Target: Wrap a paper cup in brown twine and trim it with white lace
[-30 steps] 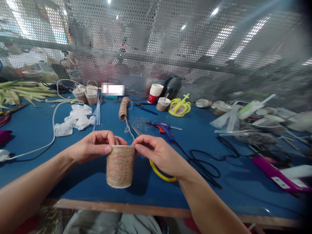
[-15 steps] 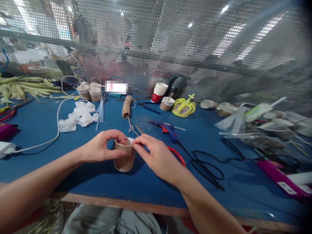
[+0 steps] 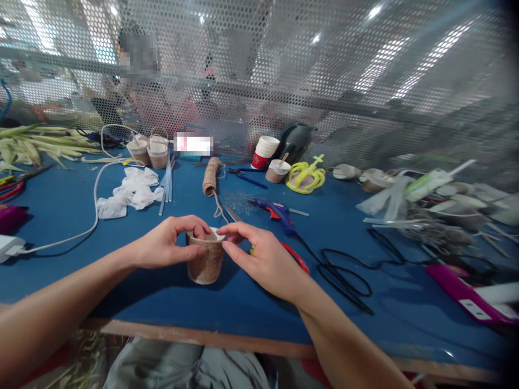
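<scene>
A paper cup (image 3: 205, 266) wound in brown twine stands slightly tilted above the blue table, its white inside showing at the rim. My left hand (image 3: 170, 244) grips its left side, fingers inside the mouth and thumb against the outer wall. At the right of the rim, my right hand (image 3: 259, 256) pinches with thumb and forefinger, where the loose twine (image 3: 219, 208) runs in from its roll (image 3: 210, 177). The exact pinch point is partly hidden. Scissors (image 3: 298, 256) with red handles lie under my right hand, the blades pointing away.
A blue glue gun (image 3: 275, 212) with a black cord (image 3: 344, 281) lies to the right. White crumpled tissue (image 3: 133, 194) and clear glue sticks (image 3: 167, 186) lie left. Wrapped cups (image 3: 157, 154), a yellow crown (image 3: 306, 175) and a dark kettle (image 3: 298, 141) line the back by the perforated metal screen (image 3: 243, 65).
The cup and my left hand have shifted slightly left. My right forefinger and thumb have parted a little at the rim; more of the scissors shows beneath.
</scene>
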`<state>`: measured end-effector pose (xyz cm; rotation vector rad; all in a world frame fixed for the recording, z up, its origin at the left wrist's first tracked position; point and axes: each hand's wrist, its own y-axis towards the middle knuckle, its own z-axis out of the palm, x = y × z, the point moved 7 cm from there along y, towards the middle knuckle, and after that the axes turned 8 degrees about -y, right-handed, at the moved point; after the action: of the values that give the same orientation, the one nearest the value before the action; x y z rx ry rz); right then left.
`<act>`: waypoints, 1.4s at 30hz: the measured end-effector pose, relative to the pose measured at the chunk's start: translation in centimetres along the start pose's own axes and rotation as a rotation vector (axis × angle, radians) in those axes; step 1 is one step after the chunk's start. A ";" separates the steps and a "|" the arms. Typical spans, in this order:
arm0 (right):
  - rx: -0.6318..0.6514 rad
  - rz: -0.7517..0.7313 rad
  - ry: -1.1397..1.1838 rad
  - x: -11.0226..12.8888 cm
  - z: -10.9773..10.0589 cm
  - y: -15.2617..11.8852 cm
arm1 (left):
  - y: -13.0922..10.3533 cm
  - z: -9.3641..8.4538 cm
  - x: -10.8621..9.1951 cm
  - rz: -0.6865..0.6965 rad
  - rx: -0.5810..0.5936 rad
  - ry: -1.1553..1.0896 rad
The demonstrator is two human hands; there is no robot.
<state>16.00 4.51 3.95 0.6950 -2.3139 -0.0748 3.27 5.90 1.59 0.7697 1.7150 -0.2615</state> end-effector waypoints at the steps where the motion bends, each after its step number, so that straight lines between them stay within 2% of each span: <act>1: 0.003 0.005 0.014 -0.1 0.1 0.0 | 0.0 0.0 0.0 -0.003 0.004 0.004; 11: 0.049 0.010 0.076 -0.1 0.5 0.2 | 0.0 -0.1 0.2 -0.030 -0.025 0.026; 22: 0.055 -0.010 0.057 0.3 0.6 0.0 | -0.2 0.0 0.1 -0.072 -0.032 -0.073; 26: 0.041 -0.030 0.027 0.6 0.7 0.0 | -0.2 0.2 -0.3 -0.076 -0.022 -0.011; 32: -0.017 -0.060 -0.035 0.8 0.9 0.0 | -0.1 0.3 -1.1 -0.078 -0.103 0.172; 42: -0.045 -0.055 -0.123 1.4 1.1 -0.1 | -0.1 0.1 -0.9 -0.130 -0.185 0.100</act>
<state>14.46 3.60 3.99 0.7499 -2.4025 -0.1997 3.32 5.45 2.37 0.5448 1.8576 -0.1524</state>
